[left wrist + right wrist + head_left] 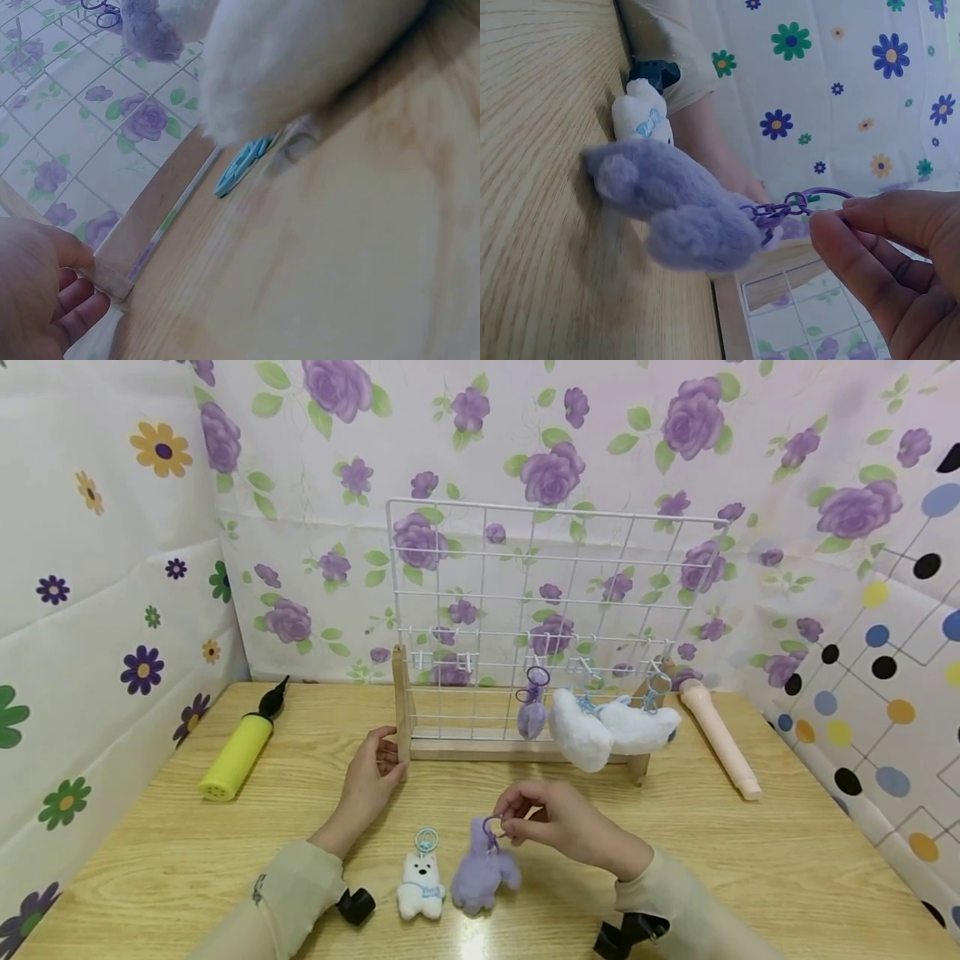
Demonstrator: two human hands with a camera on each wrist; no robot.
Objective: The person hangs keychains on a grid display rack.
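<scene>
My right hand pinches the purple ring of a purple plush keychain between thumb and fingertips. In the right wrist view the plush hangs from its short chain, tilted, just over the table. Beside it lies a white bear keychain with a light blue ring and scarf, face up. My left hand grips the left wooden foot of a stand that carries a white wire grid rack. Its thumb and curled fingers are around the wood in the left wrist view.
On the rack's hooks hang a purple plush keychain and two white plush ones, at centre and right. Bare hooks are at left. A yellow-green hand pump lies left; a pale pink pump-like tube lies right.
</scene>
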